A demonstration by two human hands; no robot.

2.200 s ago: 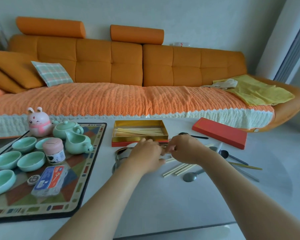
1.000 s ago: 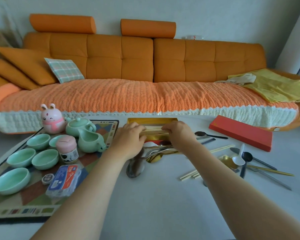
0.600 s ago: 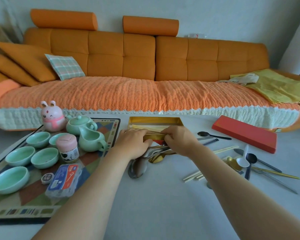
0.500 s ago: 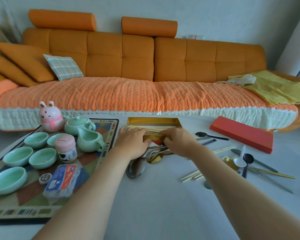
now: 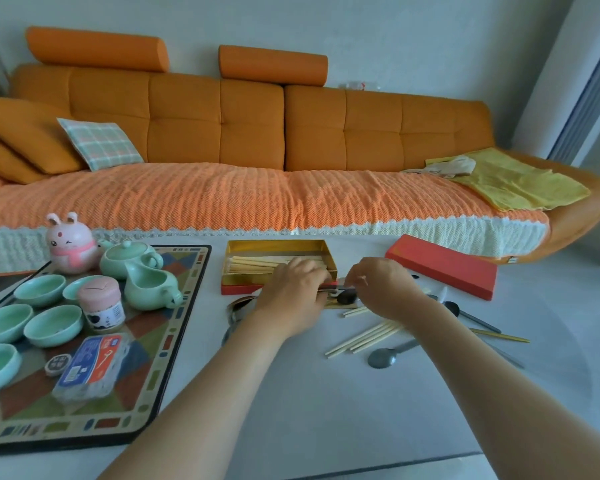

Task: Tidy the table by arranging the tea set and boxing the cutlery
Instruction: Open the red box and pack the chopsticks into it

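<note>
A gold box (image 5: 274, 243) holding pale chopsticks (image 5: 253, 265) sits mid-table on a red base. Just in front of it, my left hand (image 5: 291, 292) curls round the handle of a dark spoon (image 5: 347, 296). My right hand (image 5: 385, 289) pinches the same spoon at its bowl end. Loose chopsticks (image 5: 364, 337), a grey spoon (image 5: 381, 358), a black spoon (image 5: 452, 308) and a gold chopstick (image 5: 499, 336) lie to the right. More spoons (image 5: 238, 310) show under my left wrist. The green teapot (image 5: 129, 259), pitcher (image 5: 149, 289) and several cups (image 5: 52, 323) stand on the patterned mat (image 5: 177, 306).
The red lid (image 5: 440, 265) lies right of the box. On the mat are also a pink bunny figure (image 5: 70, 244), a pink jar (image 5: 101, 303) and a blue packet (image 5: 90, 365). An orange sofa (image 5: 250, 126) runs behind the table.
Both hands laid a bundle of chopsticks in the gold box, then drew back to its front edge, where they now hold a dark spoon.
</note>
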